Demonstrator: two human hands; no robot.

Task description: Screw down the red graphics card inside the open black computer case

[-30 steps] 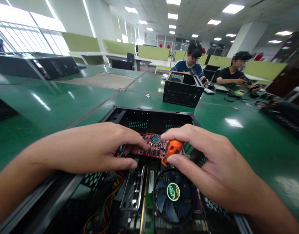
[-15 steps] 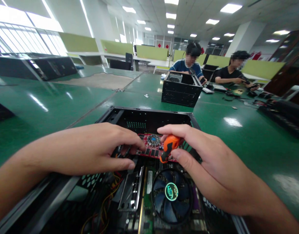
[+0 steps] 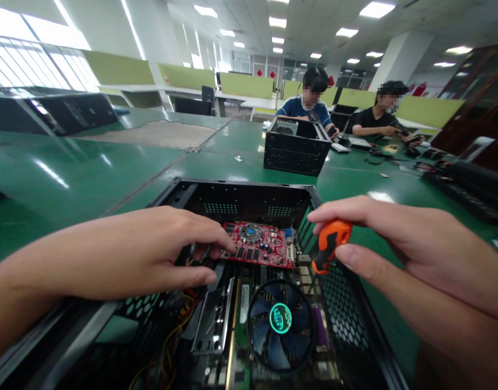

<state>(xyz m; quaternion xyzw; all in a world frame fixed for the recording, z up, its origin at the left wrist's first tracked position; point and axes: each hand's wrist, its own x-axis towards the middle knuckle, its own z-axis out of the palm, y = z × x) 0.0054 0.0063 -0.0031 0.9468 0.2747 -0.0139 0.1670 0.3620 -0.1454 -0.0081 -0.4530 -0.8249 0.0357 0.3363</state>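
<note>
A computer case [image 3: 241, 185] lies open before me with its inside facing up. A red graphics card [image 3: 269, 238] with a small round fan sits near its far end. My left hand [image 3: 179, 249] reaches over the left side, its index fingertip at the card's left end. The thumb is held apart, and the other fingers are partly hidden. In my right hand [image 3: 391, 244] is a screwdriver [image 3: 332, 246] with an orange and black handle, pinched between thumb and fingers. Its thin shaft points down beside the CPU fan [image 3: 281, 325], and the tip is hard to make out.
Inside the case are a metal bracket [image 3: 214, 319] and yellow and red cables [image 3: 174, 330]. Another black case [image 3: 295, 149] stands farther back on the green table [image 3: 147, 168]. Two people sit beyond it. More case parts lie far left and far right.
My right hand has moved right with the screwdriver, away from over the graphics card, uncovering the card's right end. My left hand stays at the card's left end. The view has shifted slightly.
</note>
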